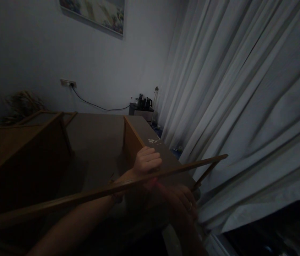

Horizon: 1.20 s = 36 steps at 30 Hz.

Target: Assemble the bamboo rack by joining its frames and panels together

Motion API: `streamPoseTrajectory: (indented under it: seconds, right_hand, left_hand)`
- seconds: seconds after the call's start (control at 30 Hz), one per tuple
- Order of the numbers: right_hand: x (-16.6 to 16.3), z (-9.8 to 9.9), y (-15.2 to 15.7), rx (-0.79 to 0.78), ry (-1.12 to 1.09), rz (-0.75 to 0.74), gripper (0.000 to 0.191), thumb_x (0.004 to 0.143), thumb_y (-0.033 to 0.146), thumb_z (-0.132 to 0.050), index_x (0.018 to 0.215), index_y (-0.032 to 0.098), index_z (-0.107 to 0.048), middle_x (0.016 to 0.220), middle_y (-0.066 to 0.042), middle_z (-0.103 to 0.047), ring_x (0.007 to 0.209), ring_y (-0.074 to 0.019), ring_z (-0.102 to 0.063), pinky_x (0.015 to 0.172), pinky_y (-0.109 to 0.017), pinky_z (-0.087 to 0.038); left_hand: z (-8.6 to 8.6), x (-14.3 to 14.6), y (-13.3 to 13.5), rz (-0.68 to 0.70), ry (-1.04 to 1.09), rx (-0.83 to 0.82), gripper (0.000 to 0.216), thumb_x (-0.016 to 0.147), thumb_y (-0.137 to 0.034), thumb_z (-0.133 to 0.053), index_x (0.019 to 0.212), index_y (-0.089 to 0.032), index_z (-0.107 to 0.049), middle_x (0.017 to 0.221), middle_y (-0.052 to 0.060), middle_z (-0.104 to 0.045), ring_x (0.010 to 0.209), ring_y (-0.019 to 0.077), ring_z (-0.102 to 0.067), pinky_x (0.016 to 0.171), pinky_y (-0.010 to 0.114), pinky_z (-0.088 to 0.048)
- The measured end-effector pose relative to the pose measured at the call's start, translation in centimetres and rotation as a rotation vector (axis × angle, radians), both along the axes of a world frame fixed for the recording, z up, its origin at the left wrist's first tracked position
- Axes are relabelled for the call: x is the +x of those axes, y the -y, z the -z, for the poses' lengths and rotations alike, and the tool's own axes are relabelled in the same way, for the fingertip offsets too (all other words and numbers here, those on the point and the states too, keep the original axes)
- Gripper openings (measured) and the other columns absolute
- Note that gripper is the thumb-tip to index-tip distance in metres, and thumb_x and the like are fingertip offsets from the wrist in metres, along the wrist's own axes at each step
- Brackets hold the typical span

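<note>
The room is dim. My left hand (147,161) is closed in a fist round the top of a long wooden rail (72,199) that slants from the lower left up to the right. Behind it stands an upright brown wooden panel (131,140) of a furniture piece. My right hand (183,204), wearing a ring, sits just below the rail with curled fingers. A small reddish thing (153,183) shows at its fingertips, too blurred to name.
A second wooden frame (24,142) lies at the left. White curtains (245,106) fill the right side. A cable runs from a wall socket (68,83) to a small table with a kettle (144,105). A picture (96,14) hangs on the wall.
</note>
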State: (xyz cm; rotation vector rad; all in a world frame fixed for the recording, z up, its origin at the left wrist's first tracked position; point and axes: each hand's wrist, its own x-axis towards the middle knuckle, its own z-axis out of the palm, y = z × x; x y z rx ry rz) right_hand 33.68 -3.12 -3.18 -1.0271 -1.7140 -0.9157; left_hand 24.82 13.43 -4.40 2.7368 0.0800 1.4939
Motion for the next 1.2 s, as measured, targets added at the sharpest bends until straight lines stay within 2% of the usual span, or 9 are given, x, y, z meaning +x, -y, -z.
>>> streamPoseTrajectory:
  seconds: [0.1, 0.2, 0.43, 0.6, 0.67, 0.73, 0.83, 1.03, 1.2]
  right_hand:
    - [-0.1, 0.0, -0.1, -0.032, -0.056, -0.096, 0.02, 0.096, 0.012, -0.048, 0.101, 0.014, -0.068, 0.075, -0.006, -0.073, 0.073, -0.0141, -0.067, 0.069, -0.024, -0.053]
    - [0.1, -0.1, 0.0, -0.091, -0.11, -0.114, 0.021, 0.096, 0.015, -0.048, 0.102, 0.016, -0.068, 0.079, -0.006, -0.074, 0.075, -0.0152, -0.068, 0.067, -0.025, -0.055]
    - [0.8, -0.1, 0.5, -0.18, -0.028, -0.13, 0.028, 0.093, 0.013, -0.048, 0.118, 0.013, -0.059, 0.086, -0.008, -0.072, 0.08, -0.0173, -0.067, 0.067, -0.028, -0.057]
    - [0.8, -0.2, 0.8, -0.215, -0.017, -0.172, 0.035, 0.097, 0.029, -0.042, 0.121, 0.008, -0.056, 0.092, -0.013, -0.07, 0.087, -0.0211, -0.064, 0.069, -0.032, -0.057]
    - [0.8, -0.2, 1.0, -0.252, -0.039, -0.161, 0.037, 0.101, 0.032, -0.034, 0.121, 0.01, -0.057, 0.093, -0.012, -0.07, 0.089, -0.02, -0.064, 0.071, -0.031, -0.056]
    - [0.7, -0.2, 1.1, -0.287, -0.07, -0.149, 0.037, 0.102, 0.031, -0.032, 0.12, 0.012, -0.058, 0.094, -0.01, -0.069, 0.089, -0.0188, -0.063, 0.072, -0.03, -0.055]
    - [0.6, -0.2, 1.2, -0.285, -0.092, -0.176, 0.029, 0.102, 0.03, -0.038, 0.112, 0.018, -0.062, 0.086, -0.005, -0.066, 0.081, -0.0163, -0.061, 0.068, -0.028, -0.053]
    - [0.3, -0.7, 1.3, -0.081, -0.123, -0.044, 0.03, 0.1, 0.033, -0.045, 0.084, 0.024, -0.069, 0.072, 0.0, -0.051, 0.069, -0.0138, -0.052, 0.062, -0.026, -0.048]
    - [0.9, 0.2, 1.6, -0.143, -0.008, -0.08, 0.015, 0.098, 0.021, -0.049, 0.101, 0.022, -0.064, 0.078, 0.0, -0.064, 0.076, -0.0136, -0.06, 0.068, -0.026, -0.052]
  left_hand:
    - [-0.2, -0.5, 0.4, -0.006, -0.004, -0.007, 0.034, 0.09, -0.036, -0.055, 0.119, -0.018, -0.055, 0.121, 0.009, -0.058, 0.102, 0.021, -0.059, 0.086, 0.043, -0.053]
    - [0.0, -0.4, 0.6, 0.004, -0.001, -0.002, 0.034, 0.09, -0.036, -0.055, 0.119, -0.017, -0.055, 0.121, 0.009, -0.058, 0.102, 0.0211, -0.059, 0.086, 0.043, -0.053]
    - [0.1, 0.2, 0.5, 0.017, 0.008, 0.017, 0.032, 0.09, -0.037, -0.054, 0.115, -0.018, -0.057, 0.117, 0.008, -0.06, 0.098, 0.0195, -0.06, 0.083, 0.041, -0.054]
    - [0.0, -0.1, 0.6, 0.021, 0.031, 0.029, 0.032, 0.09, -0.039, -0.054, 0.115, -0.018, -0.057, 0.115, 0.008, -0.06, 0.096, 0.0188, -0.06, 0.082, 0.04, -0.053]
    - [0.0, 0.0, 0.6, 0.02, 0.048, 0.03, 0.032, 0.091, -0.043, -0.052, 0.108, -0.017, -0.058, 0.106, 0.006, -0.062, 0.088, 0.0166, -0.06, 0.077, 0.037, -0.052]
    - [0.0, 0.1, 0.5, 0.021, 0.069, 0.031, 0.039, 0.091, -0.052, -0.043, 0.092, -0.017, -0.06, 0.085, 0.004, -0.062, 0.073, 0.0149, -0.056, 0.07, 0.034, -0.049]
    - [-0.1, 0.2, 0.5, 0.029, 0.103, 0.034, 0.056, 0.09, -0.062, -0.021, 0.069, -0.021, -0.053, 0.059, 0.001, -0.05, 0.058, 0.0162, -0.044, 0.061, 0.036, -0.04]
    - [-0.6, 0.2, 0.8, 0.032, 0.154, 0.03, 0.06, 0.087, -0.062, -0.007, 0.066, -0.024, -0.049, 0.055, 0.001, -0.044, 0.056, 0.019, -0.038, 0.059, 0.038, -0.035]
    - [-0.9, 0.1, 1.0, 0.031, 0.168, 0.027, 0.058, 0.089, -0.06, -0.01, 0.068, -0.024, -0.051, 0.056, 0.002, -0.046, 0.058, 0.0195, -0.04, 0.06, 0.039, -0.036]
